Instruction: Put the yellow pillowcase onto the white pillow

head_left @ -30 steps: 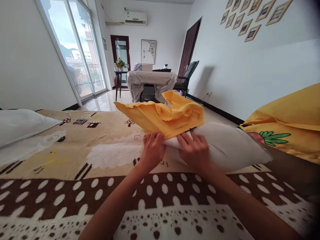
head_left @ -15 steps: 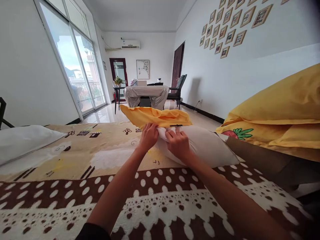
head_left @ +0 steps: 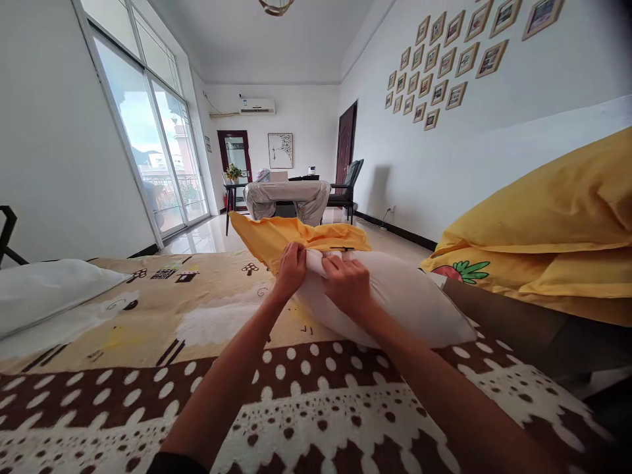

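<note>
My left hand (head_left: 291,271) is closed on the edge of a yellow pillowcase (head_left: 281,232), right where it meets a white pillow (head_left: 409,296). Beside it, my right hand (head_left: 348,282) grips the near top end of that pillow, its fingers curled into the white fabric. The pillowcase lies loosely bunched beyond both hands, with a dark strip along its edge above the right knuckles. The pillow rests on the patterned blanket and extends to the right. My fingertips are partly hidden in the folds.
Another white pillow (head_left: 54,289) lies at the left on the brown and beige blanket (head_left: 212,283). Yellow pillows (head_left: 543,210), one with a printed radish, are stacked at the right. A covered table (head_left: 286,191) and a dark chair (head_left: 349,187) stand beyond the bed.
The view has tilted slightly upward, so the room sits lower in the picture. Both hands keep their grip on the pillowcase and pillow, with hardly any shift.
</note>
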Demonstrator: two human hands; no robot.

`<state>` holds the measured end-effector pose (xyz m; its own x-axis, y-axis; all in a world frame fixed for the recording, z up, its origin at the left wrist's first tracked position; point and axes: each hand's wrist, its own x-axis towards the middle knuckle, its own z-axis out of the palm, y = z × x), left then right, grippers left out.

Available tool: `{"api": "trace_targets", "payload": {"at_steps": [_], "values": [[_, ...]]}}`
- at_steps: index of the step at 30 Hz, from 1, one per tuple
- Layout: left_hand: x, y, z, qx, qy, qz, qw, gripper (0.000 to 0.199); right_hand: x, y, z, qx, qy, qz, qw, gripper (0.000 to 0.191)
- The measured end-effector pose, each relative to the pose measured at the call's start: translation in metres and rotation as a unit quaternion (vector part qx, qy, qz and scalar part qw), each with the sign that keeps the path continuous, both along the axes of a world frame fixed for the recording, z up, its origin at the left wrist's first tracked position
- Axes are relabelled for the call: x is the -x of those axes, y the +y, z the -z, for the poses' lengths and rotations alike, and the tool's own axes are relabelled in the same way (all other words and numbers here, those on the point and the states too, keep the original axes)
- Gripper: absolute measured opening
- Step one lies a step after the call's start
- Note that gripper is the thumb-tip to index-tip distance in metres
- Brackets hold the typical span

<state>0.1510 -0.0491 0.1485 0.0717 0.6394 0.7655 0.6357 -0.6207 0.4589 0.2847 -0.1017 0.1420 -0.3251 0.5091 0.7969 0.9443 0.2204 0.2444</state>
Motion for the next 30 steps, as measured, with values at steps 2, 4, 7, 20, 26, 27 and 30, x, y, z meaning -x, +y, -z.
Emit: {"api": "trace_targets", "payload": {"at_steps": [2,4,7,20,26,27,30], "values": [[-0.002,-0.014,-0.025,-0.015,-0.007,0.012,1.0,0.011,-0.002,-0.013,-0.019,-0.034,0.063,-0.019,0.997,0.017],[0.001,-0.027,-0.044,-0.049,0.008,0.026,0.998,0.01,-0.002,-0.022,-0.03,-0.049,0.129,-0.047,0.989,0.017],[0.009,-0.037,-0.05,-0.026,0.105,-0.012,0.994,0.009,-0.001,-0.02,-0.021,-0.011,0.172,-0.086,0.981,0.021],[0.013,-0.051,-0.049,0.07,0.293,-0.148,0.942,0.015,-0.017,-0.034,-0.003,0.166,0.03,-0.232,0.958,0.044],[0.0,-0.071,-0.028,0.017,0.287,-0.156,0.945,0.023,0.009,-0.008,0.004,0.184,-0.053,-0.129,0.973,0.028],[-0.002,-0.072,-0.024,0.014,0.306,-0.153,0.94,0.024,0.013,0.001,0.006,0.193,-0.056,-0.116,0.973,0.025],[-0.006,-0.068,-0.011,-0.005,0.359,-0.143,0.922,0.025,0.02,0.021,0.012,0.212,-0.047,-0.075,0.973,0.02]]}}
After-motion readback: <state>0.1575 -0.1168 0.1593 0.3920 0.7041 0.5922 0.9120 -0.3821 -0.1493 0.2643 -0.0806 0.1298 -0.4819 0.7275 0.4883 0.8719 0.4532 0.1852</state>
